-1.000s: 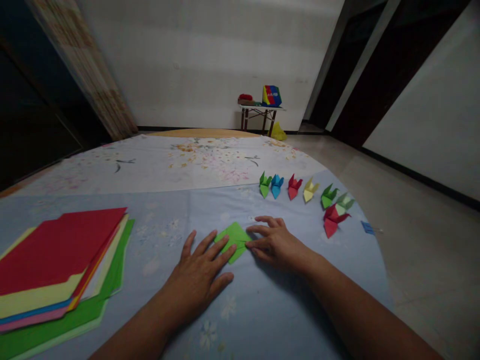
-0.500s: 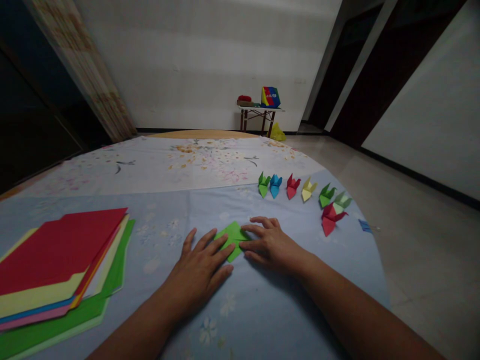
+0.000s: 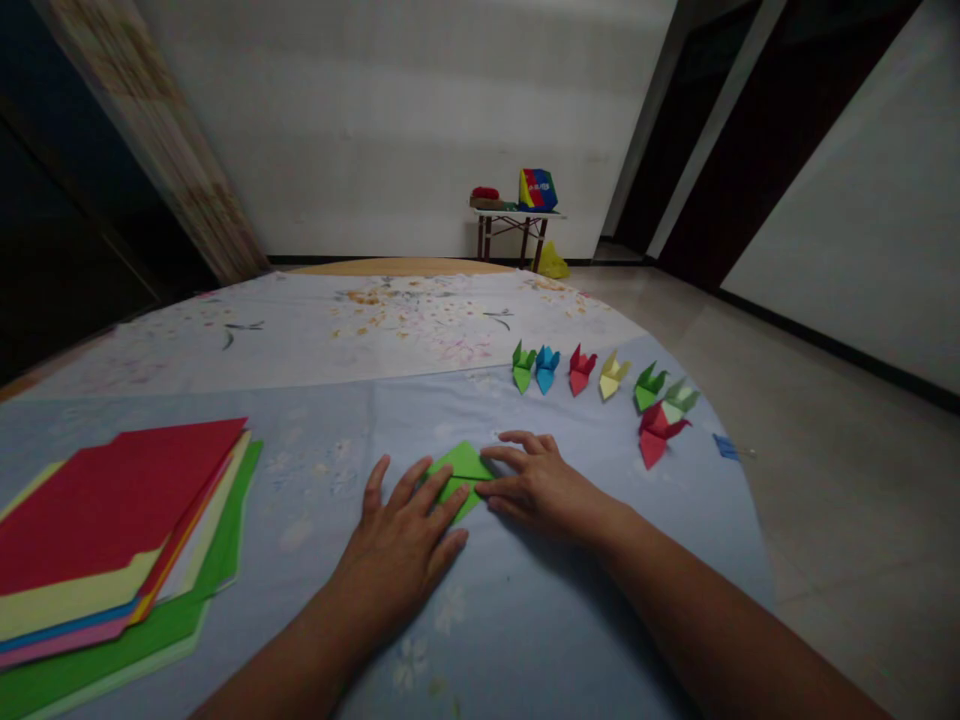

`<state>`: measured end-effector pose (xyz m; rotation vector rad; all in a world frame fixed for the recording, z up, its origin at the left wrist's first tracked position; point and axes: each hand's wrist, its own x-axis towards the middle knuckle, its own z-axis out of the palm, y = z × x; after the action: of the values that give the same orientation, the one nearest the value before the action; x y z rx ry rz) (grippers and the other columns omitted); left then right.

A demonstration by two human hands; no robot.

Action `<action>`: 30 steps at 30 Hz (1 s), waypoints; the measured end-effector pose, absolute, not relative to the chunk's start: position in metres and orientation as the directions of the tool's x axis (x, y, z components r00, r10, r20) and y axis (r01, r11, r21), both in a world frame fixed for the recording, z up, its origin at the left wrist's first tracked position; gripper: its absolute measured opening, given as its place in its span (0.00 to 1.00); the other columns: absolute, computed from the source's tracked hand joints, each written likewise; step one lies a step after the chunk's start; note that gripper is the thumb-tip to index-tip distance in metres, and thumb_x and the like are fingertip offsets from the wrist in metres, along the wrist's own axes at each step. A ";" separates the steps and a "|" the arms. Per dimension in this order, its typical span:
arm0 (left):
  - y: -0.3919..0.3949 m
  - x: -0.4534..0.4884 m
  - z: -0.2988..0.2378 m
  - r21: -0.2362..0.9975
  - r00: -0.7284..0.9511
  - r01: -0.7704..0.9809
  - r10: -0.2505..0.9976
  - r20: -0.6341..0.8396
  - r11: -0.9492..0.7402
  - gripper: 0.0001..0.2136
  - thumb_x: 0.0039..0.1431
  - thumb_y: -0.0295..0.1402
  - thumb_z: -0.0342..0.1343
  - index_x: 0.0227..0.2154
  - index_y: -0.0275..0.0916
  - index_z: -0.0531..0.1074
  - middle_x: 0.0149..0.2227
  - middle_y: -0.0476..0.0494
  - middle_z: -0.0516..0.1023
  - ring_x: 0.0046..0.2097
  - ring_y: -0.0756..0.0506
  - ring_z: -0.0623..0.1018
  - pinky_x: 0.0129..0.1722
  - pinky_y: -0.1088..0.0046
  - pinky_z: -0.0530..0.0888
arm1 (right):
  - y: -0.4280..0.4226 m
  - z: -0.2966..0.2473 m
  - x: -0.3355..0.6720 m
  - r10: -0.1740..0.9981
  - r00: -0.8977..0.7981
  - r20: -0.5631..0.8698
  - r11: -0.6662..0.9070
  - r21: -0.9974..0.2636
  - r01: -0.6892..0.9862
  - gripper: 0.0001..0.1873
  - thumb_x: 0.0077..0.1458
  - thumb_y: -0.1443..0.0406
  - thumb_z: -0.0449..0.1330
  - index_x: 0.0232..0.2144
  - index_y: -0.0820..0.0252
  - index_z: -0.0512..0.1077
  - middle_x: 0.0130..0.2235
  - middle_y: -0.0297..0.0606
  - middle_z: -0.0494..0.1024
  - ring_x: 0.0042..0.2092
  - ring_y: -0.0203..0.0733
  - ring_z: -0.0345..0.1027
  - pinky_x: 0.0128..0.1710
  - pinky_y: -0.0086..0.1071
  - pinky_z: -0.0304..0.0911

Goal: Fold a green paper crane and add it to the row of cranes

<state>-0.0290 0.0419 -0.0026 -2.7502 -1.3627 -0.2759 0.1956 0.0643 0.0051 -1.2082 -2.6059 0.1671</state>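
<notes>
A folded green paper (image 3: 463, 466) lies on the blue floral cloth (image 3: 525, 620) in front of me. My left hand (image 3: 401, 545) rests flat with spread fingers, its fingertips pressing the paper's left side. My right hand (image 3: 536, 487) lies on the paper's right edge, fingers stretched out and pressing along a crease. Neither hand lifts the paper.
A stack of coloured sheets (image 3: 112, 550), red on top, lies at the left. Several folded paper figures (image 3: 600, 380) in green, blue, red and yellow stand in a row at the right, near the cloth's edge. A small blue scrap (image 3: 726, 446) lies beyond them. A little table (image 3: 514, 225) stands by the far wall.
Both hands stay pressed on the green paper; they shifted only slightly, and the view drifted a little.
</notes>
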 end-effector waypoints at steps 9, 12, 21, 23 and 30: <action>0.045 -0.045 0.001 0.016 0.537 0.831 0.810 0.235 -0.556 0.15 0.60 0.43 0.46 0.47 0.53 0.70 0.56 0.48 0.67 0.60 0.38 0.59 0.58 0.46 0.39 | 0.065 0.008 0.206 0.767 -0.616 0.179 0.640 -0.274 0.717 0.12 0.56 0.59 0.55 0.42 0.44 0.74 0.54 0.35 0.67 0.57 0.54 0.50 0.48 0.48 0.48; 0.046 -0.044 -0.001 0.048 0.529 0.829 0.810 0.253 -0.557 0.15 0.60 0.42 0.46 0.47 0.53 0.71 0.56 0.47 0.68 0.60 0.38 0.59 0.58 0.47 0.41 | 0.069 0.008 0.205 0.752 -0.621 0.221 0.657 -0.317 0.683 0.11 0.55 0.60 0.56 0.39 0.47 0.75 0.52 0.36 0.69 0.56 0.51 0.52 0.48 0.47 0.49; 0.060 -0.049 -0.016 0.159 0.568 0.759 0.762 0.312 -0.631 0.14 0.59 0.38 0.48 0.47 0.50 0.70 0.52 0.44 0.70 0.56 0.40 0.64 0.56 0.48 0.48 | 0.081 -0.013 0.186 0.898 -0.324 0.297 0.429 -0.428 0.796 0.13 0.56 0.60 0.55 0.43 0.55 0.72 0.45 0.42 0.72 0.48 0.45 0.58 0.47 0.42 0.53; 0.062 -0.048 -0.016 0.184 0.546 0.758 0.763 0.345 -0.626 0.13 0.59 0.36 0.50 0.46 0.50 0.70 0.50 0.44 0.71 0.54 0.40 0.65 0.54 0.50 0.50 | 0.078 -0.014 0.182 0.899 -0.341 0.273 0.429 -0.403 0.808 0.14 0.55 0.61 0.56 0.44 0.54 0.72 0.47 0.42 0.70 0.50 0.46 0.56 0.47 0.44 0.52; 0.065 -0.046 -0.012 0.325 0.413 0.792 0.846 0.337 -0.517 0.12 0.54 0.36 0.55 0.42 0.45 0.70 0.43 0.45 0.75 0.47 0.41 0.71 0.49 0.56 0.57 | 0.077 -0.010 0.176 0.922 -0.324 0.212 0.386 -0.537 0.750 0.11 0.49 0.67 0.59 0.38 0.58 0.70 0.45 0.41 0.71 0.50 0.46 0.58 0.48 0.42 0.53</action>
<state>-0.0456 0.0646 -0.0121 -2.7355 -1.5922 -0.7647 0.1760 0.0773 -0.0099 -1.4333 -2.1658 0.4737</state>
